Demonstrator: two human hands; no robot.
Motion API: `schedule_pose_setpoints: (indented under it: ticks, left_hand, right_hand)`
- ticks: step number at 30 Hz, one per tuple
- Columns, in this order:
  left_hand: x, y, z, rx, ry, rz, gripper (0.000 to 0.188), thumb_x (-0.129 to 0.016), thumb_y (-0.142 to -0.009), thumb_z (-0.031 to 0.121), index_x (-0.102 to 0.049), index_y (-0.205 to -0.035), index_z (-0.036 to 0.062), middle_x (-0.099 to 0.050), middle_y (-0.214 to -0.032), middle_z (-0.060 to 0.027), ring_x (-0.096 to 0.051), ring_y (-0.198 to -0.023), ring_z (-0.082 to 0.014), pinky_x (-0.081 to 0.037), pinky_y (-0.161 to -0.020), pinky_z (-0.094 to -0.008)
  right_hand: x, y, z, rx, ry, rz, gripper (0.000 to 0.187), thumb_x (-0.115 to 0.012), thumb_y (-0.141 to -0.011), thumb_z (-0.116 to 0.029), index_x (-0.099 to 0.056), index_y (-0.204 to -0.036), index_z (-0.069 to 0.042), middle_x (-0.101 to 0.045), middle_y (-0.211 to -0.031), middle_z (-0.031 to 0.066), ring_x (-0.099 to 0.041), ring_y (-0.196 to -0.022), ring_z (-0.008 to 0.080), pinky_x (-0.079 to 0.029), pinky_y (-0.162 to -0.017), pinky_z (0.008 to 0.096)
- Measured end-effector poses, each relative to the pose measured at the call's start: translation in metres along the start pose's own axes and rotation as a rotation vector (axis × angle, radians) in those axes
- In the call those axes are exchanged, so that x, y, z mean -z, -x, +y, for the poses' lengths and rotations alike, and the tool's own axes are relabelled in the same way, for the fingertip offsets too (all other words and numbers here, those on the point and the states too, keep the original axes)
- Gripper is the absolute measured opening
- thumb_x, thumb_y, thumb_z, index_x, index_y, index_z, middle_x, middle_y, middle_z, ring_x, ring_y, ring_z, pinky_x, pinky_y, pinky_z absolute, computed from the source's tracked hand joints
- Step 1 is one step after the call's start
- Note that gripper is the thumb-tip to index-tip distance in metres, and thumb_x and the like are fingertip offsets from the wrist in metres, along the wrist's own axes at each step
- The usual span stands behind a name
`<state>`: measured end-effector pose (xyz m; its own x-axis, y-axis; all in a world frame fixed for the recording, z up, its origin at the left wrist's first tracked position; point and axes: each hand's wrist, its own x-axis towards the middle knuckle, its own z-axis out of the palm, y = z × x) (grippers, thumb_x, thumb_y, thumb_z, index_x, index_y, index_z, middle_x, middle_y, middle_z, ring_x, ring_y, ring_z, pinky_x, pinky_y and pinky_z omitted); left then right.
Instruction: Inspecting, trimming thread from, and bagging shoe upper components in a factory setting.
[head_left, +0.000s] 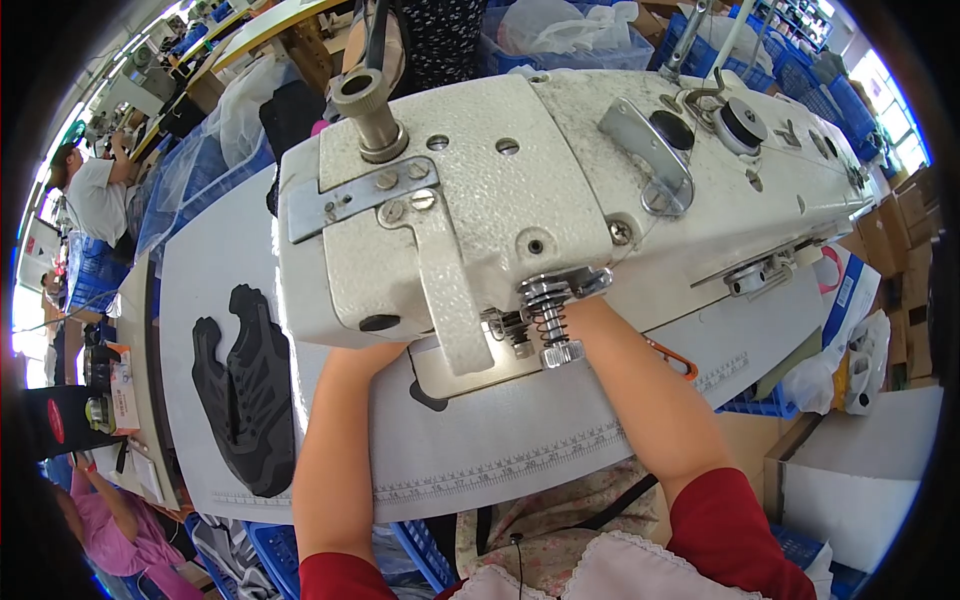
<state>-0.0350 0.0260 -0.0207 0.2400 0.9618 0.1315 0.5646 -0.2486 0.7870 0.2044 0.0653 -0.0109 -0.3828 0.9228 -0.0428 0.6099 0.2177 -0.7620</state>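
A white industrial sewing machine (pixel 460 200) fills the middle of the view, and its head blocks both of my hands. My left forearm (pixel 335 450) reaches up under the machine's left end. From the other side my right forearm (pixel 655 400) passes in beneath the tension spring (pixel 550 305). Fingers of either hand are hidden, so what they hold cannot be seen. A small dark edge of a piece (pixel 428 397) shows beside the metal plate below the machine head. Black, cut-out shoe-upper-like pieces (pixel 245 400) lie on the table to the left.
The grey table (pixel 480 475) has a ruler scale along its near edge. An orange-handled tool (pixel 672 358) lies right of my right forearm. Blue crates (pixel 195 190) with plastic bags stand beyond the table. Two co-workers (pixel 98 190) sit at the left. Cardboard boxes (pixel 890 240) stack up at the right.
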Motion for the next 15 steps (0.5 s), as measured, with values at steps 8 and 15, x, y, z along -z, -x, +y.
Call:
schedule_pose_setpoints:
  ticks: [8, 15]
  left_hand:
    - [-0.006, -0.001, -0.015, 0.169, 0.169, -0.023, 0.038, -0.064, -0.08, 0.021, -0.056, -0.115, 0.0095, -0.056, -0.118, -0.0088, -0.051, -0.11, -0.0243, -0.04, -0.093, -0.0371]
    - [0.004, 0.01, -0.019, 0.187, 0.056, 0.002, 0.037, -0.062, -0.081, 0.024, -0.056, -0.114, 0.0089, -0.055, -0.116, -0.0094, -0.05, -0.111, -0.0257, -0.038, -0.095, -0.0386]
  right_hand:
    - [-0.008, 0.003, 0.011, -0.038, -0.079, -0.039, 0.027, -0.065, -0.072, -0.031, -0.063, -0.084, -0.007, -0.064, -0.079, 0.0078, -0.06, -0.073, 0.0213, -0.046, -0.067, 0.0338]
    - [-0.01, 0.003, 0.003, 0.211, 0.265, 0.007, 0.019, -0.063, -0.077, -0.025, -0.063, -0.085, -0.008, -0.063, -0.077, 0.0071, -0.059, -0.069, 0.0213, -0.046, -0.065, 0.0352]
